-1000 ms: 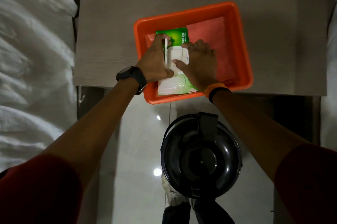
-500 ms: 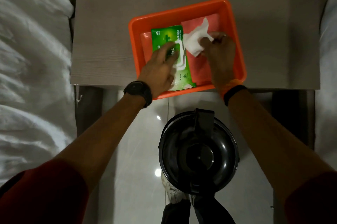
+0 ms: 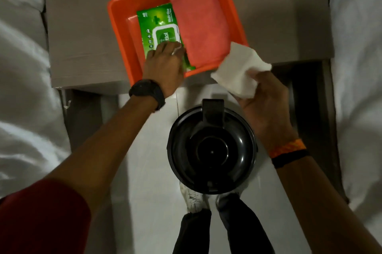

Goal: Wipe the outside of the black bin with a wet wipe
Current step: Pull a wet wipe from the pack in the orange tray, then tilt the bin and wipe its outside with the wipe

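The round black bin stands on the pale floor below me, lid closed, seen from straight above. My right hand grips a white wet wipe above the bin's far right rim, clear of the tray. My left hand presses flat on the near end of the green wipes pack, whose flap is closed. The pack lies in the orange tray.
A folded pink cloth lies in the tray beside the pack. The tray rests on a grey bedside table. White bedding flanks both sides. My shoes touch the bin's near side.
My right hand has pulled the wipe free of the pack and brought it back over the tray's edge towards the bin. My left hand pressed the pack's flap shut.
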The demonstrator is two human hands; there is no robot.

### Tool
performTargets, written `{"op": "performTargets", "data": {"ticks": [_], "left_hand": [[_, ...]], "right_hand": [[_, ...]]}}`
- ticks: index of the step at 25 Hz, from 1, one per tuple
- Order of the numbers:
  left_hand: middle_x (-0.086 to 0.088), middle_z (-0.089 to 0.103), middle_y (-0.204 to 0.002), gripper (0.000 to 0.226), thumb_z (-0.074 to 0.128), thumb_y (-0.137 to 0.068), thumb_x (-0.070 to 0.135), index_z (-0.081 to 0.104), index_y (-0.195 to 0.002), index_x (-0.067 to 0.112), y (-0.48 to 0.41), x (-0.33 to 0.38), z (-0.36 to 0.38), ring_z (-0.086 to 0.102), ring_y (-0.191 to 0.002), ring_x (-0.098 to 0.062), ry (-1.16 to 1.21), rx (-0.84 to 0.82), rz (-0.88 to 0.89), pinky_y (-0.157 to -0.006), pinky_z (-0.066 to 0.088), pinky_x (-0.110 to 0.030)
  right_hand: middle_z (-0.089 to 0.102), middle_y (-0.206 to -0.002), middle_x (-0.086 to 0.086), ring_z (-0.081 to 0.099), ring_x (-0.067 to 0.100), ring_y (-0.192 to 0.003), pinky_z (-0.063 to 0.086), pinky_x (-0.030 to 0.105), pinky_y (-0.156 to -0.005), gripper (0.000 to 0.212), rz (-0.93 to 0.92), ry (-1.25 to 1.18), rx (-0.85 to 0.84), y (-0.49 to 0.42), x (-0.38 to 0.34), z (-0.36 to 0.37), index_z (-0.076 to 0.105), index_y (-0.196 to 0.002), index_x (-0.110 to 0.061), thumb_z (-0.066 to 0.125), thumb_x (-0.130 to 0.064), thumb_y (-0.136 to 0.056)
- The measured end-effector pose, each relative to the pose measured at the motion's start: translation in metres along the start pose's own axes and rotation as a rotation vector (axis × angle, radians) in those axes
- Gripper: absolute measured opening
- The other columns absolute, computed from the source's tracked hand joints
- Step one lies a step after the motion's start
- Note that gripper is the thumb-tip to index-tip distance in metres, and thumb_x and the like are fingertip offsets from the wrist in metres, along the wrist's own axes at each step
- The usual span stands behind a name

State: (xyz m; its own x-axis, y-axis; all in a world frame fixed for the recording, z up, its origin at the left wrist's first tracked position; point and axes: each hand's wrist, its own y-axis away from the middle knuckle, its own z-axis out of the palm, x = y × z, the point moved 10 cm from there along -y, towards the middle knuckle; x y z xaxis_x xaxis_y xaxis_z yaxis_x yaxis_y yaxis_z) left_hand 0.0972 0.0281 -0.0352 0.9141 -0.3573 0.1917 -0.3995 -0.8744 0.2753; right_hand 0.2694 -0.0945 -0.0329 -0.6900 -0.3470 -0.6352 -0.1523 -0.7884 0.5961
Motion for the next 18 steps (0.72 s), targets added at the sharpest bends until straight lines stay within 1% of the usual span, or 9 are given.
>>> {"op": "performTargets", "data": {"ticks": [3,5,7,9,10,12,14,16,18], "left_hand": [[-0.014,0.056,-0.137,0.056,0.045,-0.076,0.010,0.058,-0.130,0.007,0.048,0.068,0.005,0.049,-0.132,-0.033,0.099,0.186,0.239,-0.108,0.040,-0.043],[-0.014,0.057,-0.137,0.053,0.049,-0.078,0.008,0.059,-0.131,0.005,0.069,0.110,0.031,0.048,-0.134,-0.033,0.169,0.181,0.344,-0.113,0.038,-0.042],[-0.013,0.056,-0.139,0.048,0.052,-0.085,0.006,0.058,-0.132,0.005,0.071,0.142,0.075,0.046,-0.136,-0.032,0.219,-0.006,0.390,-0.115,0.036,-0.039],[-0.012,0.050,-0.144,0.044,0.052,-0.093,0.014,0.054,-0.137,0.008,0.067,0.177,0.131,0.039,-0.141,-0.030,0.166,-0.310,0.461,-0.118,0.031,-0.039],[-0.010,0.049,-0.146,0.045,0.054,-0.095,0.022,0.052,-0.138,0.011,0.065,0.192,0.155,0.037,-0.142,-0.029,0.101,-0.424,0.498,-0.119,0.029,-0.040],[-0.006,0.051,-0.144,0.052,0.059,-0.092,0.046,0.053,-0.137,0.020,0.065,0.213,0.196,0.039,-0.141,-0.028,-0.047,-0.601,0.555,-0.120,0.024,-0.044],[-0.005,0.057,-0.136,0.060,0.066,-0.081,0.062,0.061,-0.128,0.024,0.065,0.225,0.222,0.043,-0.136,-0.029,-0.169,-0.696,0.584,-0.115,0.024,-0.047],[-0.002,0.068,-0.120,0.051,0.074,-0.074,0.060,0.071,-0.111,0.025,0.065,0.230,0.227,0.046,-0.128,-0.027,-0.092,-0.716,0.567,-0.105,0.029,-0.042],[0.002,0.074,-0.103,0.040,0.081,-0.071,0.051,0.076,-0.098,0.023,0.071,0.223,0.220,0.056,-0.117,-0.020,0.047,-0.757,0.528,-0.097,0.033,-0.034]], "right_hand": [[0.074,-0.132,0.016,0.064,0.037,-0.135,0.051,0.047,-0.117,0.030,0.002,-0.022,0.040,0.036,0.011,-0.047,0.068,-0.127,-0.010,0.046,-0.013,-0.106],[0.069,-0.138,0.022,0.064,0.038,-0.135,0.052,0.046,-0.115,0.029,-0.006,0.013,0.146,0.051,0.022,-0.090,0.066,-0.129,-0.006,0.050,-0.010,-0.105],[0.064,-0.141,0.029,0.063,0.044,-0.133,0.057,0.044,-0.104,0.035,0.002,0.096,0.287,0.058,0.040,-0.136,0.059,-0.136,0.004,0.055,-0.002,-0.102],[0.063,-0.141,0.030,0.061,0.048,-0.133,0.056,0.049,-0.101,0.044,-0.019,0.175,0.407,0.064,0.056,-0.181,0.053,-0.142,0.006,0.058,0.004,-0.098],[0.066,-0.137,0.027,0.063,0.045,-0.130,0.056,0.051,-0.104,0.045,-0.049,0.228,0.449,0.066,0.061,-0.200,0.056,-0.142,0.002,0.060,0.005,-0.097],[0.074,-0.120,0.009,0.071,0.032,-0.116,0.058,0.051,-0.106,0.040,-0.083,0.343,0.561,0.073,0.071,-0.235,0.062,-0.138,-0.005,0.062,0.001,-0.098],[0.073,-0.114,0.001,0.072,0.024,-0.109,0.062,0.043,-0.099,0.037,-0.072,0.425,0.694,0.078,0.081,-0.269,0.064,-0.138,-0.008,0.060,-0.006,-0.102],[0.073,-0.120,0.005,0.071,0.029,-0.117,0.061,0.034,-0.091,0.034,-0.057,0.514,0.717,0.075,0.090,-0.287,0.066,-0.137,-0.009,0.057,-0.010,-0.105],[0.073,-0.124,0.002,0.071,0.022,-0.120,0.059,0.032,-0.101,0.033,-0.104,0.624,0.661,0.071,0.092,-0.285,0.069,-0.135,-0.010,0.056,-0.007,-0.104]]}}
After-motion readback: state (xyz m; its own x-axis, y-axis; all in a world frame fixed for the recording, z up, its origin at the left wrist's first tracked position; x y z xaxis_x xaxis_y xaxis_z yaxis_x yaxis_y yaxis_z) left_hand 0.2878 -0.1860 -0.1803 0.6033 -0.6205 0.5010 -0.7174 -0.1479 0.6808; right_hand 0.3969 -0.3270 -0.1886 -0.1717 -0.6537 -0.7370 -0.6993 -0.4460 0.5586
